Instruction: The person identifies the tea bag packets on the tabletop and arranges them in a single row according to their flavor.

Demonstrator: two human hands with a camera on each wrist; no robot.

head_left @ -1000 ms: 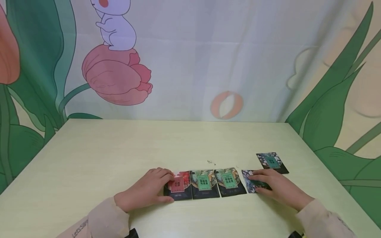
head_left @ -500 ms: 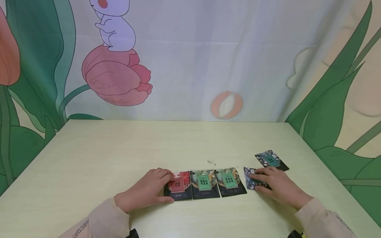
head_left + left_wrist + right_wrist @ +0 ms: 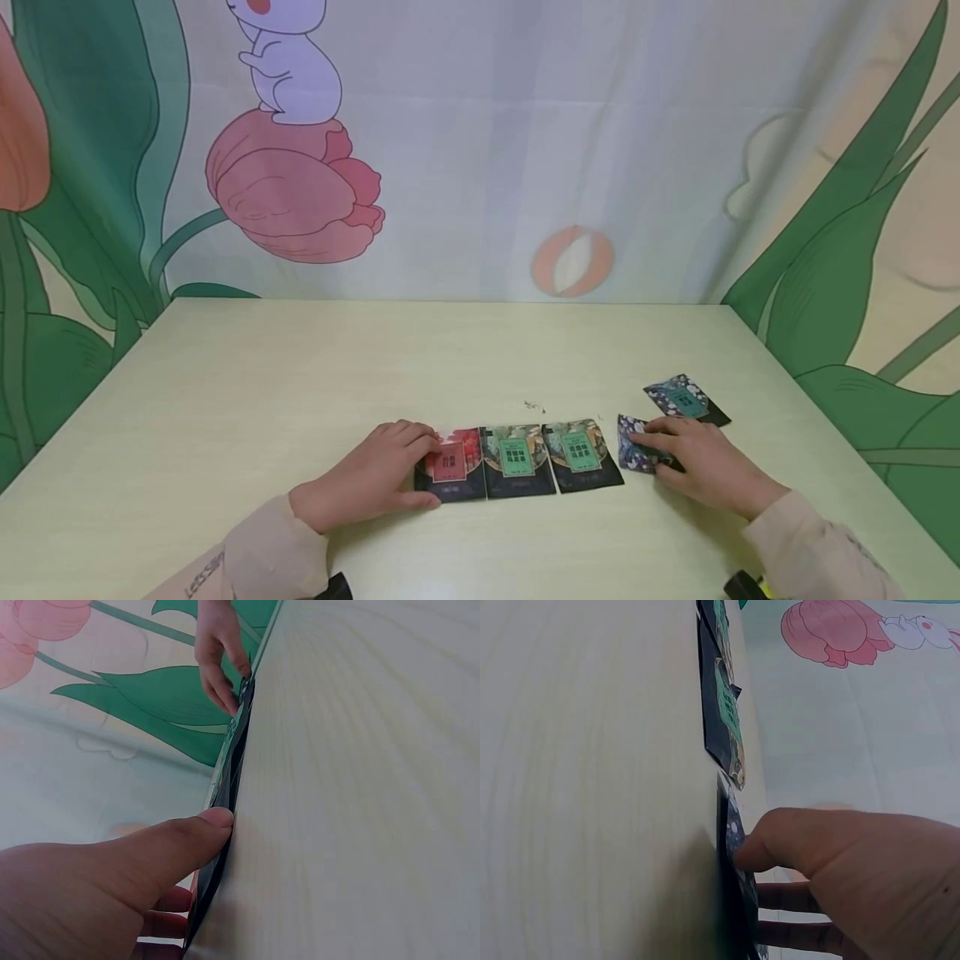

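Three tea sachets lie in a row on the table: a red-labelled sachet (image 3: 452, 468) at the left and two green-labelled sachets, one in the middle (image 3: 516, 462) and one at the right (image 3: 582, 457). My left hand (image 3: 367, 475) holds the red-labelled sachet by its left side, thumb at the near corner, fingertips at the far edge. Right of the row, my right hand (image 3: 708, 465) grips a dark blue flowered sachet (image 3: 632, 446) between thumb and fingers, covering much of it. In the right wrist view, this flowered sachet (image 3: 735, 829) tilts beside a green-labelled one.
Another flowered sachet (image 3: 686, 400) with a teal label lies just beyond my right hand. Small dark marks (image 3: 534, 407) show on the pale table (image 3: 360, 358) behind the row. A printed curtain (image 3: 465, 167) hangs along the table's far edge.
My right hand has drawn the flowered sachet slightly right and away from me, widening the gap to the row. The farther flowered sachet has shifted and turned. My left hand has stayed put.
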